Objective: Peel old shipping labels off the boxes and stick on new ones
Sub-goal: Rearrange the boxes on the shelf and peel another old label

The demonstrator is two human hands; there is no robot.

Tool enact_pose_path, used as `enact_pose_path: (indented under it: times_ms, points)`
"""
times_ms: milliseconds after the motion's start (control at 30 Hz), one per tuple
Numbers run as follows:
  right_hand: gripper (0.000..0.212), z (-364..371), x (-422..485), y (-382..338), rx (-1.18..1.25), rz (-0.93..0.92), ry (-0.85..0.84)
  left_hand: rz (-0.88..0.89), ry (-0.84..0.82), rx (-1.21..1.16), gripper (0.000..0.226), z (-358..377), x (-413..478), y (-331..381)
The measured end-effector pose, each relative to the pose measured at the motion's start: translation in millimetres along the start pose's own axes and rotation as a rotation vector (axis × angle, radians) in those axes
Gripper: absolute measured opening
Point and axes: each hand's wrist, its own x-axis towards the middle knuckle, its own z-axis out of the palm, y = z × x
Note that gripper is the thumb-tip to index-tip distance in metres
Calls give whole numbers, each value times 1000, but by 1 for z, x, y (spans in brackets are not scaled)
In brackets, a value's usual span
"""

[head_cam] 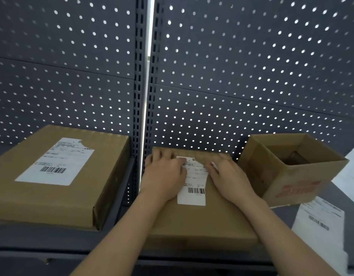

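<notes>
Two hands lay on the flat box (202,222) at the middle of the bench (52,240), and its shipping label (192,194) ran between them, the barcode end on the wrist side of the fingers. The left hand (164,176) rested palm down over the label's left edge. Its fingers (162,156) were straight and close together, reaching toward the box's far edge, probably to pin the box so it would not slide. The right hand (230,176) sat at the label's upper right corner, which looked ragged or lifted. A white sliver showed by its thumb, but whether the right fingers (222,158) pinched that corner or only pressed on it could not be told. Both forearms came in low from the near side, with the wrists nearly flat.

Well off beyond the left fingers stood a second box (32,200), whose label (54,162) was torn at one corner, so it likely awaited the same job. Just past the right fingers stood an open carton (291,182), and nearer the person lay loose label sheets (319,222), handy for the right hand.
</notes>
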Motion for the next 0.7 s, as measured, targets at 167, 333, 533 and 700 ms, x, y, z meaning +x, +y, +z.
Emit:
enact_pose_path:
  times_ms: [167,333,533,700]
  points:
    - [36,-2,2,-2,75,64,42,-12,4,-9,41,0,1,-1]
    - [31,0,4,-4,85,141,52,-12,-2,-8,42,2,1,-1]
    - [21,2,7,-4,76,166,41,-12,-17,-2,43,0,1,-1]
    - [20,4,6,-6,-21,59,77,-9,-11,0,42,0,2,0]
